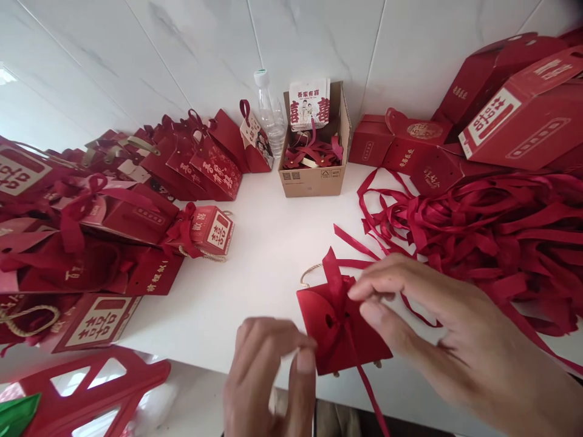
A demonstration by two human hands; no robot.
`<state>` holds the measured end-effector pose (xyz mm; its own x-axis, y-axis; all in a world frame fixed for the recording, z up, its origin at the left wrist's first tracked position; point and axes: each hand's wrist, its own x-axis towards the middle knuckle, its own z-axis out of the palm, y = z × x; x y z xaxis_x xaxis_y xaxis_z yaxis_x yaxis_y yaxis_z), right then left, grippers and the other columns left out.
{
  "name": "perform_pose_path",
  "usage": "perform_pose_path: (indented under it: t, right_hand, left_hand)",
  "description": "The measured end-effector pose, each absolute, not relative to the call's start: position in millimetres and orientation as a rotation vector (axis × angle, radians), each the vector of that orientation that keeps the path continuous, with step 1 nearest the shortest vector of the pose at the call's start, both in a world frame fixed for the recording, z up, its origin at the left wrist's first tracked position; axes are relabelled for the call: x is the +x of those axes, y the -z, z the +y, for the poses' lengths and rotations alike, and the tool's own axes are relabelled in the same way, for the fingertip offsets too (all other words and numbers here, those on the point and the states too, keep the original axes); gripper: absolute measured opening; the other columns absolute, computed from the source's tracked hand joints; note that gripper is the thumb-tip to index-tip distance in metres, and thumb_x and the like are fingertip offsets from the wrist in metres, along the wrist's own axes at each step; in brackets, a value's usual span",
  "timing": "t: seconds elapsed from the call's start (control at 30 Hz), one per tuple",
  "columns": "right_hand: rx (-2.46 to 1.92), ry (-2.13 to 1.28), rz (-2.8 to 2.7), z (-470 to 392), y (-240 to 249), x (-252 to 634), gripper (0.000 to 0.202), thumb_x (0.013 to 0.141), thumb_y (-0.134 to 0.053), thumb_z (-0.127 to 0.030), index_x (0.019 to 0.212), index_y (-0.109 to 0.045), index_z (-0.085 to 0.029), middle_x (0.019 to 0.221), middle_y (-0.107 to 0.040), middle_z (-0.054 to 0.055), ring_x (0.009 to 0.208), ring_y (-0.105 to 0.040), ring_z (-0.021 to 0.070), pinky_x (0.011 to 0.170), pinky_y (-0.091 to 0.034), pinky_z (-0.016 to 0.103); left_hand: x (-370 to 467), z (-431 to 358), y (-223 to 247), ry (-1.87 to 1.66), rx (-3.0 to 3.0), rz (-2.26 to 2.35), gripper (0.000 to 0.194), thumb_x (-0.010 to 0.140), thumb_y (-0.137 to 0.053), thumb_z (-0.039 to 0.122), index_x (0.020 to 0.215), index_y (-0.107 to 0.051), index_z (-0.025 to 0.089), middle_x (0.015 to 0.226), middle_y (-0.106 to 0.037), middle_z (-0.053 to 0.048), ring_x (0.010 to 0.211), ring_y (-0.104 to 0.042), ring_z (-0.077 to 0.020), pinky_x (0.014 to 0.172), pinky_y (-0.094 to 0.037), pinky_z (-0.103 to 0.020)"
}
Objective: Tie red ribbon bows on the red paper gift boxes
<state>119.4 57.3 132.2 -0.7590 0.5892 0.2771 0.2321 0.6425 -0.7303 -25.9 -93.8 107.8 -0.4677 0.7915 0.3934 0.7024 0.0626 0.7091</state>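
Head view. The red box (328,346) lay on the white table (268,243), close to the front edge, between the person's two hands. A dark red ribbon (336,282) crossed its middle, one tail running down past the table edge. A loop of beige cord (306,274) stuck out at its upper left corner.

Left hand (273,370): fingers curled, thumb and forefinger tips close together at the left side of the box. Image blurred here — could not tell whether the tips pinched anything. Right hand (437,328): loosely bent, thumb parted from the fingers at the right side of the ribbon; no grip seen.

Surroundings: a heap of loose ribbons (478,237) lay to the right, with larger red boxes (523,115) stacked behind it. At the back, near the wall (319,36), stood an open carton (312,187) holding red pieces and upright printed cards (310,103) — a clear bottle (272,118) just to its left. Many decorated boxes crowded the left side, including a small bowed box (207,227). Lower left: a red plastic chair (100,376).
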Motion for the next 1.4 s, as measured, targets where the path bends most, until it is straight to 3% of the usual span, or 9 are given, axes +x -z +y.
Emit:
perform_pose_path:
  t: [0.1, 0.17, 0.33, 0.67, 0.73, 0.93, 1.1, 1.23, 1.4]
  right_hand:
    - [-0.736, -0.917, -2.525, 49.4, -125.9, 131.5, 0.016, 0.099, -0.068, -0.041, 0.097, -0.057, -0.030, 0.088, -0.069, -0.004, 0.077, -0.069, 0.0153, 0.061, -0.056, 0.025]
    - [-0.778, -0.855, -2.577, 41.7, -118.6, 131.2, 0.024, 0.092, -0.076, -0.040, 0.090, -0.055, -0.028, 0.082, -0.066, -0.004, 0.070, -0.066, 0.0168, 0.057, -0.054, 0.028]
    - [-0.850, -0.790, -2.550, 24.0, -98.7, 121.8, 0.017, 0.091, -0.056, -0.014, 0.081, -0.053, -0.027, 0.073, -0.060, -0.004, 0.067, -0.062, 0.0183, 0.061, -0.048, 0.032]
    - [-0.952, -0.898, -2.617, 26.1, -102.7, 127.2, 0.019, 0.087, -0.051, -0.012, 0.077, -0.052, -0.027, 0.072, -0.060, -0.005, 0.065, -0.060, 0.0156, 0.061, -0.046, 0.029]
    - [-0.979, -0.984, -2.608, 27.3, -106.6, 127.9, 0.018, 0.090, -0.052, -0.014, 0.079, -0.055, -0.027, 0.074, -0.063, -0.004, 0.068, -0.062, 0.0154, 0.063, -0.047, 0.029]
    - [-1.059, -1.127, -2.386, 36.3, -117.1, 123.2, 0.022, 0.108, -0.048, -0.042, 0.096, -0.063, -0.031, 0.087, -0.072, -0.004, 0.073, -0.067, 0.0149, 0.065, -0.050, 0.028]
    - [-1.049, -1.103, -2.460, 36.4, -112.6, 119.4, 0.016, 0.105, -0.051, -0.037, 0.094, -0.059, -0.029, 0.087, -0.070, -0.002, 0.073, -0.067, 0.0165, 0.068, -0.051, 0.030]
    - [-0.969, -1.032, -2.581, 31.3, -101.7, 120.1, 0.013, 0.099, -0.053, -0.021, 0.088, -0.054, -0.028, 0.081, -0.065, -0.003, 0.070, -0.064, 0.0162, 0.065, -0.049, 0.031]
    - [-0.918, -0.856, -2.639, 30.6, -100.5, 124.6, 0.019, 0.088, -0.051, -0.010, 0.080, -0.049, -0.027, 0.069, -0.058, -0.005, 0.062, -0.061, 0.0154, 0.058, -0.046, 0.029]
  left_hand:
    - [-39.8, -75.7, -108.2, -1.225, 1.483, 2.150, 0.010, 0.102, -0.059, 0.022, 0.107, -0.065, 0.028, 0.098, -0.067, -0.001, 0.093, -0.060, -0.0216, 0.078, -0.048, -0.035]
    - [-42.2, -62.3, -105.8, -1.183, 1.490, 2.112, 0.010, 0.099, -0.064, 0.026, 0.109, -0.067, 0.027, 0.103, -0.067, -0.002, 0.099, -0.059, -0.0224, 0.084, -0.049, -0.036]
    - [-39.6, -45.5, -97.8, -1.282, 1.328, 2.076, 0.012, 0.098, -0.063, 0.021, 0.089, -0.068, 0.027, 0.093, -0.067, 0.001, 0.095, -0.058, -0.0203, 0.085, -0.047, -0.035]
    - [-43.9, -44.5, -91.5, -1.364, 1.257, 2.199, 0.014, 0.098, -0.059, 0.018, 0.086, -0.061, 0.026, 0.089, -0.062, 0.002, 0.086, -0.054, -0.0173, 0.077, -0.044, -0.031]
    - [-44.7, -44.9, -90.5, -1.362, 1.267, 2.203, 0.013, 0.098, -0.059, 0.018, 0.088, -0.061, 0.026, 0.090, -0.062, 0.002, 0.085, -0.053, -0.0173, 0.077, -0.044, -0.031]
    - [-47.3, -48.7, -90.9, -1.330, 1.277, 2.154, 0.013, 0.103, -0.055, 0.022, 0.095, -0.065, 0.027, 0.099, -0.068, 0.000, 0.098, -0.058, -0.0191, 0.082, -0.045, -0.033]
    - [-48.9, -44.3, -89.3, -1.337, 1.191, 2.021, 0.012, 0.100, -0.060, 0.031, 0.103, -0.069, 0.025, 0.111, -0.070, -0.004, 0.111, -0.062, -0.0235, 0.095, -0.048, -0.040]
    - [-49.0, -39.5, -87.3, -1.348, 1.104, 1.975, 0.011, 0.098, -0.061, 0.032, 0.091, -0.066, 0.023, 0.104, -0.071, -0.005, 0.105, -0.064, -0.0252, 0.093, -0.048, -0.042]
    - [-47.9, -40.5, -84.2, -1.368, 0.940, 1.969, 0.016, 0.099, -0.060, 0.038, 0.093, -0.065, 0.023, 0.097, -0.071, -0.005, 0.094, -0.065, -0.0249, 0.089, -0.049, -0.044]
